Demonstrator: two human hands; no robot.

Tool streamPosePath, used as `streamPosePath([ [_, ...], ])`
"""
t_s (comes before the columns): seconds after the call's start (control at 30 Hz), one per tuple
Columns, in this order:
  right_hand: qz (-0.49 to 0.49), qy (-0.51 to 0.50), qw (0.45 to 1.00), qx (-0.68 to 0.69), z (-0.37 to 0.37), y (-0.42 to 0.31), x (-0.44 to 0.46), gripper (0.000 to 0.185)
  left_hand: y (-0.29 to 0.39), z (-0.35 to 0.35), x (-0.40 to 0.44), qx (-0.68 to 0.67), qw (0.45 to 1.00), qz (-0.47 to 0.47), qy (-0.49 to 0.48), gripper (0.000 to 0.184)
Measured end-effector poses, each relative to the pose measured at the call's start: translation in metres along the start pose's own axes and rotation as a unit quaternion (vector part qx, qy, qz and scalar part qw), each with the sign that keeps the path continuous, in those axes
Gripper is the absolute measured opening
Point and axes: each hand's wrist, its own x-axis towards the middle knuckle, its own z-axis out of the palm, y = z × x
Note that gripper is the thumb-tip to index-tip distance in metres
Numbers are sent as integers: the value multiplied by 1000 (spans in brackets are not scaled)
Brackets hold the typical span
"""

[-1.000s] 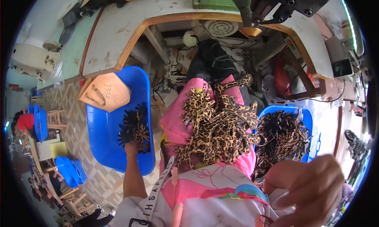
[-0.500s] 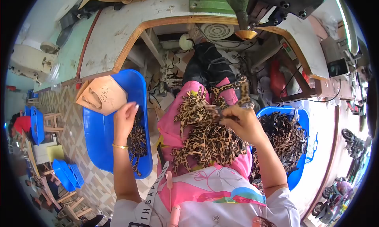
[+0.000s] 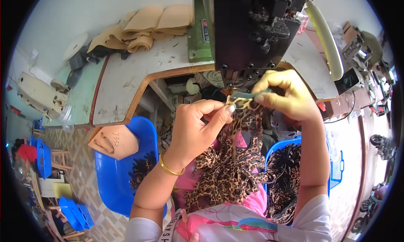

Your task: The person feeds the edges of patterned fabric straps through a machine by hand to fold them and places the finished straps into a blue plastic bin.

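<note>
Here: leopard-print strap (image 3: 243, 102), pinched at either end between left hand (image 3: 198, 126) and right hand (image 3: 288, 94); probably light, pliable, best taken by its ends; matching heap (image 3: 227, 174) below both hands.

Tan rolls (image 3: 147, 23) lie on the surface (image 3: 126, 69), near a cream machine (image 3: 38, 92) at the left. Across the tiled floor (image 3: 90, 187), a person in red (image 3: 26, 152) is beside a blue bin (image 3: 43, 157), near wooden stools (image 3: 61, 160). Motorbikes (image 3: 381, 143) stand far right.
</note>
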Motion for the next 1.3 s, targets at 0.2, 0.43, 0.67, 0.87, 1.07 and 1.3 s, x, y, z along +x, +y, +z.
streamPosePath([
  [0.2,63,-36,996,44,-17,2,26,11,-9,12,10,-60,998,-6,0,19],
  [0.43,72,-69,994,45,-29,11,37,16,-9,19,11,-124,992,-34,10,20],
  [0.67,46,-95,991,79,-20,-6,43,13,-16,13,6,-110,991,21,69,15],
  [0.87,-4,-89,996,11,-10,-14,44,24,-26,4,0,-150,979,31,137,13],
  [1.07,-9,-5,998,-66,5,-23,35,37,-29,19,6,-126,985,52,102,11],
  [1.3,-65,-24,954,-291,-39,-17,40,42,-21,4,4,-93,987,56,121,10],
])
